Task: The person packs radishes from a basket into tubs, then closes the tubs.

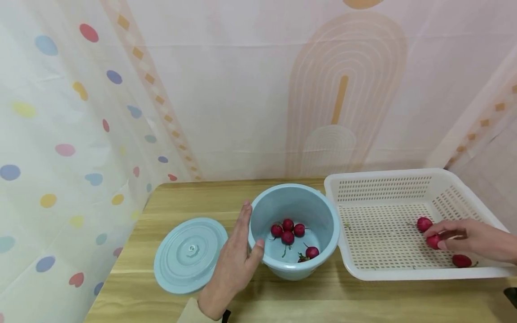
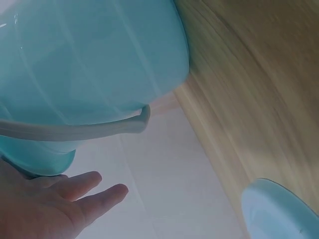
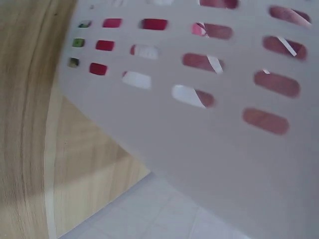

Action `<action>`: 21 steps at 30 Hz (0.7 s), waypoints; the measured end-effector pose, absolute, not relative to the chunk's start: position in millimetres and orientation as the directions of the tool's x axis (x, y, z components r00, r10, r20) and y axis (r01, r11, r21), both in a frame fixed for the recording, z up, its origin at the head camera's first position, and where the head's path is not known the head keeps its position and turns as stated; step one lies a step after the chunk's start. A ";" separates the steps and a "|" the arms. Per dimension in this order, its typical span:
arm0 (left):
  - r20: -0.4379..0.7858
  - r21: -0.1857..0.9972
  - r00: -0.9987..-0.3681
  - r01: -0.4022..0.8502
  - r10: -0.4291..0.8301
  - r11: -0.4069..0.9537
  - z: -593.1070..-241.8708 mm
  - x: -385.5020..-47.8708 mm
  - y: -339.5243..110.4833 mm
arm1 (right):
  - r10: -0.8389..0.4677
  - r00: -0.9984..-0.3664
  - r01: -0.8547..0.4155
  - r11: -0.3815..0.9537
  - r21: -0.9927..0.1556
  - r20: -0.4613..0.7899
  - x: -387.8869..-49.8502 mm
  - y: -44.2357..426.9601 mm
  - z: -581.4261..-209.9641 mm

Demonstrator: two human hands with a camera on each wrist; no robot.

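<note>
Currently, a radish [image 1: 433, 242] is pinched between thumb and fingers of the R. hand [image 1: 464, 237], inside the white basket [image 1: 404, 273] at the right of the worktop [image 1: 307, 300]. Whether it is lifted clear of the basket floor cannot be told. Two loose radishes are noted in the same basket: one far radish [image 1: 424, 224] just beyond the held one, and one near radish [image 1: 462, 260], w/ stem, adj. to the near wall. In the R. wrist view, red patches and parts of the hand are seen only thru the slots of the basket wall.

The L. hand [image 1: 236, 260] is placed along the left side of the blue bucket [image 1: 296, 202], fingers straight, thumb spread apart at the near-left rim; nothing is gripped. The bucket is stood upright approx. mid-worktop, just left of the basket. On its floor a cluster of four radishes [image 1: 287, 237] is recorded, plus a further radish [image 1: 312, 252] at the near side, w/ a small leafy piece beside it, ID unclear. The bucket handle [image 2: 75, 130] is shown in the L. wrist view.

A blue lid [image 1: 190, 255] is laid flat to the left of the bucket, knob up. The far side is backed by a patterned cloth [image 1: 226, 89].
</note>
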State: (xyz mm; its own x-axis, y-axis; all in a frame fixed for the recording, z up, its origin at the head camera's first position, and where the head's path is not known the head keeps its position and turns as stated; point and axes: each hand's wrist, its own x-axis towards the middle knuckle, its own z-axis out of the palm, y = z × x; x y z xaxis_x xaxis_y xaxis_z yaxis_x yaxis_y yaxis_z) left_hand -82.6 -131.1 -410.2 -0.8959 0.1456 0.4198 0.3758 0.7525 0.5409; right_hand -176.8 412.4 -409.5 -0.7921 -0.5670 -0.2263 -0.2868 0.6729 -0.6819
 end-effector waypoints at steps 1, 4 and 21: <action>0.420 0.541 -0.896 0.375 0.145 0.753 -410.5 -82.4 -131.1 | -0.567 -0.795 -0.287 0.665 -0.689 -0.216 -176.5 413.0 -409.1; 0.421 0.540 -0.896 0.374 0.143 0.754 -410.4 -81.9 -131.0 | -0.552 -0.816 -0.295 0.653 -0.698 -0.171 -175.2 414.1 -408.9; 0.422 0.549 -0.896 0.375 0.139 0.747 -406.8 -79.4 -128.6 | -0.353 -0.933 -0.285 0.626 -0.726 0.063 -154.1 398.3 -396.0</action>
